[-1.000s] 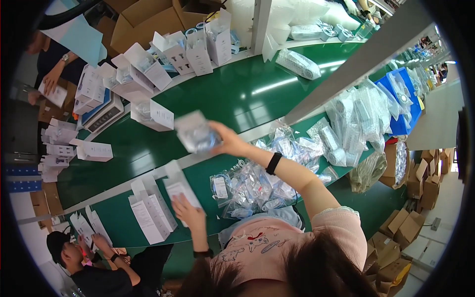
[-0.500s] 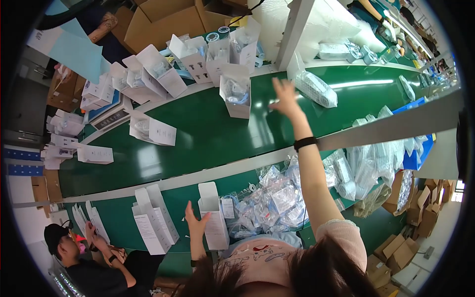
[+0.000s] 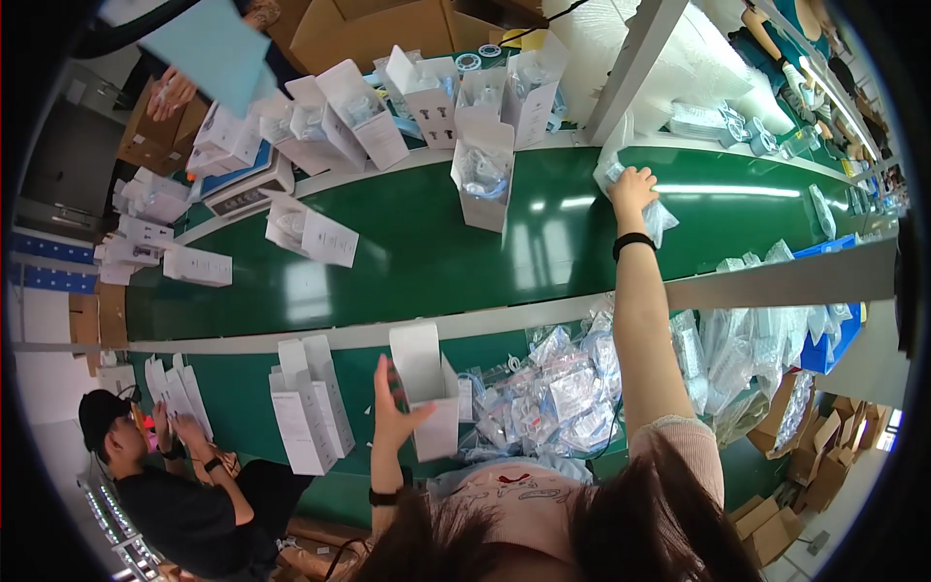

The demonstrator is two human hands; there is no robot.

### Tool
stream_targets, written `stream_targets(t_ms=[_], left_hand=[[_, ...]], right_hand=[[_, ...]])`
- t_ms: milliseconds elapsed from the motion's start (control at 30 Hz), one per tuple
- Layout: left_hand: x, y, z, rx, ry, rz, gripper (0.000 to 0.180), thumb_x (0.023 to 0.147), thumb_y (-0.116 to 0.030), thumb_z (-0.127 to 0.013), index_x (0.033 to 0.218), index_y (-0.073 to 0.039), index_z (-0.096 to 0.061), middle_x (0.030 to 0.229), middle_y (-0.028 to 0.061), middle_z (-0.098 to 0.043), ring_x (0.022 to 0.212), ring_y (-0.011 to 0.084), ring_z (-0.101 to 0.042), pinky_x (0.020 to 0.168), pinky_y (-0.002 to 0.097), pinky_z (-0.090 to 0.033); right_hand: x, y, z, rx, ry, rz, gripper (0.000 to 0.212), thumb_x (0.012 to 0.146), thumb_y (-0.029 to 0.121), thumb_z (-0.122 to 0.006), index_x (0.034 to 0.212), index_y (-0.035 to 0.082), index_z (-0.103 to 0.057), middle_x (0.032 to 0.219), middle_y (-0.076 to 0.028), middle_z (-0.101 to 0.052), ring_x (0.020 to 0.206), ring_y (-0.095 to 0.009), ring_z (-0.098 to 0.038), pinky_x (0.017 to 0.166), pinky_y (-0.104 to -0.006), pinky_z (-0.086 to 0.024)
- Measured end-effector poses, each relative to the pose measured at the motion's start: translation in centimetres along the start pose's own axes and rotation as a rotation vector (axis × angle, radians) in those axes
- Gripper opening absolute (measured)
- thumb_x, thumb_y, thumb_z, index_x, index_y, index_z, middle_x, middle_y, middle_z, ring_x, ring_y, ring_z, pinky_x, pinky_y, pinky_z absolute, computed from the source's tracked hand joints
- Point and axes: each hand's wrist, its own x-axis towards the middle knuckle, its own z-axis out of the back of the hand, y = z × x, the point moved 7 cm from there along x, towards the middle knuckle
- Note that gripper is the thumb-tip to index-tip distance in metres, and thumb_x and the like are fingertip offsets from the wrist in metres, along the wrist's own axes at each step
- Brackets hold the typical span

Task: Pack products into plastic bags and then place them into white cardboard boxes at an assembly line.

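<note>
My right hand (image 3: 632, 191) reaches across the green belt and is closed on a bubble-wrapped package (image 3: 663, 222), whose clear wrapping sticks out on both sides of my fingers. On the near ledge, my left hand (image 3: 393, 415) is at the left side of an open white carton (image 3: 438, 427). Its thumb lies across the carton's front and its fingers point up along the edge, gripping it. The carton's flap stands up and no contents show in its mouth. Just right of it lies a heap of clear bags (image 3: 558, 398) with pale parts and cables.
White open cartons (image 3: 482, 175) with bagged parts stand on the belt (image 3: 407, 262) and along its far rail. More cartons (image 3: 310, 412) stand left on the ledge. A grey beam (image 3: 776, 276) crosses at right. A seated person (image 3: 175, 485) works at lower left; another hand (image 3: 171, 94) is far left.
My right hand has come down onto the bubble-wrapped package and closed on it. The carton by my left hand has turned so its open mouth shows. The view has shifted slightly.
</note>
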Motion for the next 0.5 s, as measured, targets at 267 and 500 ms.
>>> stream_targets(t_ms=[267,500], left_hand=[[2.6,-8.6,-1.4,0.351,-0.067,-0.38,0.063,0.052,-0.012,-0.076,0.105,-0.008,-0.043,0.113,0.0137,-0.042,0.104,0.0256,-0.045,0.078,0.0328,-0.041],[-1.1,-9.0,-1.7,0.201,-0.172,-0.506,0.057,0.055,-0.012,-0.078,0.095,-0.005,-0.039,0.114,0.0186,-0.039,0.1,0.0338,-0.046,0.083,0.0359,-0.039]], right_hand=[[-13.5,4.4,12.4,1.714,0.109,0.233,0.052,0.066,0.005,-0.058,0.115,0.007,-0.039,0.108,-0.008,-0.048,0.096,-0.026,-0.05,0.082,-0.0358,-0.041],[-30.5,7.0,19.4,2.438,0.432,0.155,0.056,0.075,0.008,-0.06,0.122,0.01,-0.03,0.11,-0.006,-0.046,0.101,-0.022,-0.048,0.085,-0.0365,-0.039]])
